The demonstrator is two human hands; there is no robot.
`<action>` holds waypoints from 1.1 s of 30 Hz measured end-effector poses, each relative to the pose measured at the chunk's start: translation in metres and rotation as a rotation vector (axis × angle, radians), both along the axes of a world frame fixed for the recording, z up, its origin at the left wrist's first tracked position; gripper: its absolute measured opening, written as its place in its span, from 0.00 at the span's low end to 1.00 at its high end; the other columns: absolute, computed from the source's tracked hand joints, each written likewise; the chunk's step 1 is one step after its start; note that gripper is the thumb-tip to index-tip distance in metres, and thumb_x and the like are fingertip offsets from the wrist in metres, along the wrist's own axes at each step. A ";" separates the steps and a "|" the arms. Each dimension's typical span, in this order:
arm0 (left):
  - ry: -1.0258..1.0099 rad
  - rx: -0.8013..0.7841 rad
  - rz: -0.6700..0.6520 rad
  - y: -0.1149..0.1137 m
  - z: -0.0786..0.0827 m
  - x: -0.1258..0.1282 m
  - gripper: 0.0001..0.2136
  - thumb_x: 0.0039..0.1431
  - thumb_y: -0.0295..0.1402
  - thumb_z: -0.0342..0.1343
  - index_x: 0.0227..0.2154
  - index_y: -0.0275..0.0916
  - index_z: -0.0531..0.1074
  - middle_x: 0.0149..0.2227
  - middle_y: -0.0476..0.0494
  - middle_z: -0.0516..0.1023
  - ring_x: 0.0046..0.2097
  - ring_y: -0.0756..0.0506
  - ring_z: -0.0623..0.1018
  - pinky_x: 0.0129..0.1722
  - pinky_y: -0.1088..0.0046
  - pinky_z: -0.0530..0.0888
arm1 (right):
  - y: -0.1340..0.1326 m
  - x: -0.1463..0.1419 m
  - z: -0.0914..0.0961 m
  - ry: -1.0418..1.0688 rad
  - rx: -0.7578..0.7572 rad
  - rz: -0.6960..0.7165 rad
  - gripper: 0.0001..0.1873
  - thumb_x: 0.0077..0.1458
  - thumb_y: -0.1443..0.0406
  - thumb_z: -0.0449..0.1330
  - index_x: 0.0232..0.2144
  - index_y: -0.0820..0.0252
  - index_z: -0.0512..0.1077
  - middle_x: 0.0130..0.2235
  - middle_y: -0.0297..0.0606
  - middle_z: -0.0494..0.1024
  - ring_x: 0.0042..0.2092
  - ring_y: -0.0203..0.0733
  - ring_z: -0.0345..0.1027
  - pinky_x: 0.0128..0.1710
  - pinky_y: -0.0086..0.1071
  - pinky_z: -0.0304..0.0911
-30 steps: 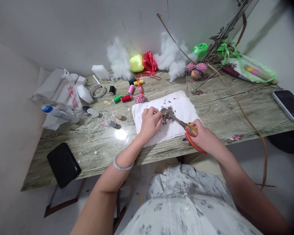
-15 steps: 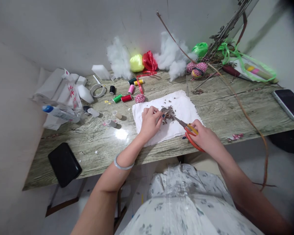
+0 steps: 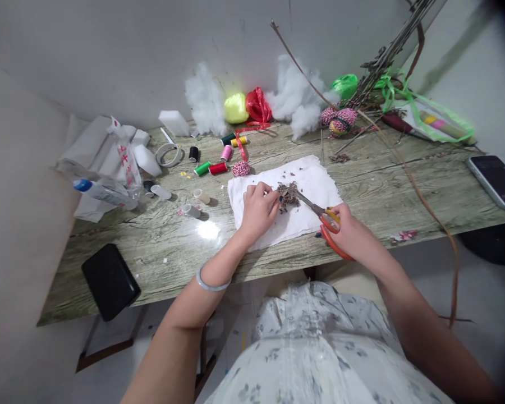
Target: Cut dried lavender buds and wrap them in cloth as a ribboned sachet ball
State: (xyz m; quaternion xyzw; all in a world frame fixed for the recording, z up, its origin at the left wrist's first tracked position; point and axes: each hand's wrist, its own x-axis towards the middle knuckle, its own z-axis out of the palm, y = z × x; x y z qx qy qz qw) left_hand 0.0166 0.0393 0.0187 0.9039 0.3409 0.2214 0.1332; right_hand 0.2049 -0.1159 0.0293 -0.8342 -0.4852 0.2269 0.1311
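Observation:
My left hand [image 3: 258, 210] rests over a white cloth [image 3: 315, 174], its thumb and fingers pinched together beside a small heap of dry brown plant bits [image 3: 293, 191]. Whatever sits between those fingertips is too small to make out. My right hand [image 3: 356, 233] grips a pair of scissors [image 3: 309, 205] with orange and yellow handles. The blades point left into the heap, close to my left fingertips. Whether the blade tips are apart is hard to see among the bits.
Behind the cloth lie thread spools [image 3: 217, 168], a red-and-white string ball [image 3: 240, 168] and white stuffing [image 3: 206, 101]. To the left are a tape roll [image 3: 168, 156], a glue bottle [image 3: 105, 193] and a black case [image 3: 110, 282]. Rightward, a long stem [image 3: 421, 191] arcs past a phone [image 3: 499, 182].
The scissors and my right hand have shifted slightly, with the handles turned a little. My left hand keeps its pinch in the same place.

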 end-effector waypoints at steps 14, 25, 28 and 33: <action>0.076 0.266 -0.008 -0.006 0.005 0.000 0.09 0.64 0.31 0.46 0.31 0.43 0.71 0.39 0.41 0.71 0.43 0.41 0.64 0.38 0.62 0.56 | -0.001 -0.004 0.008 0.055 0.007 0.000 0.21 0.51 0.50 0.55 0.41 0.53 0.57 0.32 0.39 0.78 0.30 0.47 0.71 0.25 0.30 0.54; 0.088 0.347 -0.009 -0.005 0.000 -0.001 0.08 0.63 0.30 0.46 0.32 0.44 0.70 0.40 0.41 0.71 0.43 0.41 0.65 0.39 0.61 0.57 | -0.001 -0.003 0.007 -0.033 0.030 0.034 0.18 0.52 0.49 0.54 0.39 0.53 0.60 0.28 0.36 0.75 0.28 0.46 0.68 0.23 0.29 0.49; 0.090 0.342 -0.011 -0.005 0.000 -0.001 0.08 0.63 0.29 0.46 0.32 0.44 0.70 0.40 0.41 0.71 0.43 0.41 0.65 0.39 0.61 0.58 | -0.001 -0.002 0.008 -0.059 0.027 0.053 0.17 0.51 0.50 0.54 0.37 0.52 0.59 0.28 0.35 0.75 0.28 0.45 0.68 0.23 0.29 0.49; 0.083 0.315 -0.013 -0.005 0.001 0.000 0.09 0.63 0.29 0.45 0.32 0.44 0.70 0.40 0.40 0.70 0.43 0.41 0.65 0.39 0.61 0.58 | -0.002 -0.001 0.008 -0.146 0.009 0.076 0.15 0.52 0.51 0.54 0.36 0.52 0.61 0.27 0.36 0.75 0.25 0.45 0.66 0.23 0.30 0.47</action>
